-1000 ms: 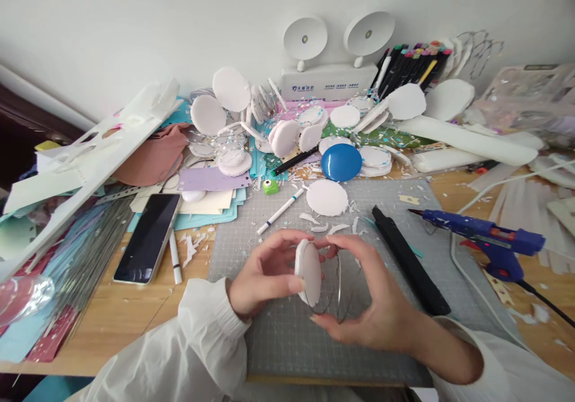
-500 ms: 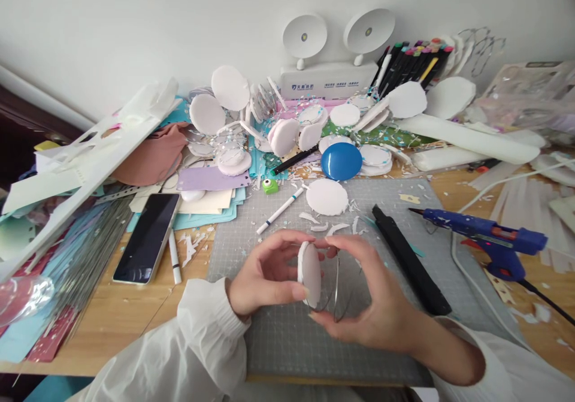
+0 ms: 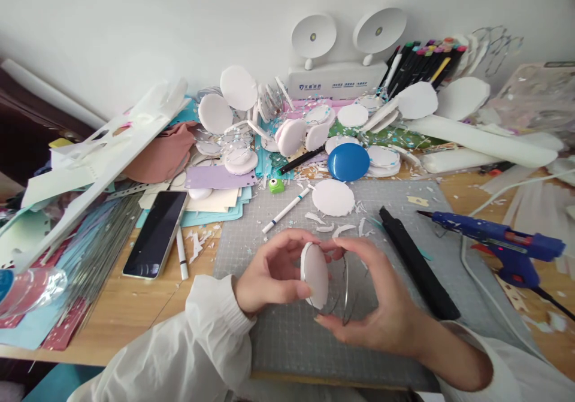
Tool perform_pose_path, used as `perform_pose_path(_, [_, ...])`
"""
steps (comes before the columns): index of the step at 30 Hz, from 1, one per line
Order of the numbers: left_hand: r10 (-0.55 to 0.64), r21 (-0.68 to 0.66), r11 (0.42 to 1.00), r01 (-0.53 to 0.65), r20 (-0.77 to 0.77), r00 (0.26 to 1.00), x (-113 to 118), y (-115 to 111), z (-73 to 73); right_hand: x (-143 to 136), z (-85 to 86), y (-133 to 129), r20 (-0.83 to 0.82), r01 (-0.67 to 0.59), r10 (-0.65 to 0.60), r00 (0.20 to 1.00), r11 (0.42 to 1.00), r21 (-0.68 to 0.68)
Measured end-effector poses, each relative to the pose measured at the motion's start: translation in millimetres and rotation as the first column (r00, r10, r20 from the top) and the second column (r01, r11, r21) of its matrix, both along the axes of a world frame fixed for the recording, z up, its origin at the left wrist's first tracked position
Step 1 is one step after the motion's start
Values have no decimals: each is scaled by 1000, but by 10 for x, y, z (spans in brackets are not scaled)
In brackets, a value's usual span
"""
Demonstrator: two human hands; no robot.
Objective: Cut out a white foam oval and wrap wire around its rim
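White disc (image 3: 317,277) stands nearly upright, pinched in your left hand (image 3: 272,279), its flat face towards the wire hoop (image 3: 346,282) your right hand (image 3: 389,300) grips just beside it.

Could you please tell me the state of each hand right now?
Left hand: closed, holding a white disc.
Right hand: curved, holding a thin wire frame between thumb and fingers.

Wall (image 3: 148,24): plain, off-white, rising behind the rear edge of the worktop (image 3: 120,306). Worktop finish: light wood grain. Twin-head lamp unit (image 3: 335,78): white, near the rear edge, in front of the wall. Dark brown surface (image 3: 13,123): beyond the left rear corner. Illumination: diffuse.
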State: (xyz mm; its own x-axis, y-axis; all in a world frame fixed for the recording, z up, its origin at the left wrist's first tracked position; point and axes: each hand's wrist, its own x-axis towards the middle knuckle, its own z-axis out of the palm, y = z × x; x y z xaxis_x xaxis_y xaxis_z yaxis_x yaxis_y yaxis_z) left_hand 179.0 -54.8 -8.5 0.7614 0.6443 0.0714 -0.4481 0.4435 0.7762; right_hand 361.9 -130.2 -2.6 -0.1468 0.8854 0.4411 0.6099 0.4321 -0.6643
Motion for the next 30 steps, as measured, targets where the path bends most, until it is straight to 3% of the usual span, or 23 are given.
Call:
perform_pose_path(21, [-17,-1,1000,17,-3,1000,-7,-10,28,-1,10,2,-12,33,-33,999,999,12])
perform_pose_path(30, [-18,62,998,18,11,1000,-11,13,12,9,-21,4,13,30,-30,999,1000,6])
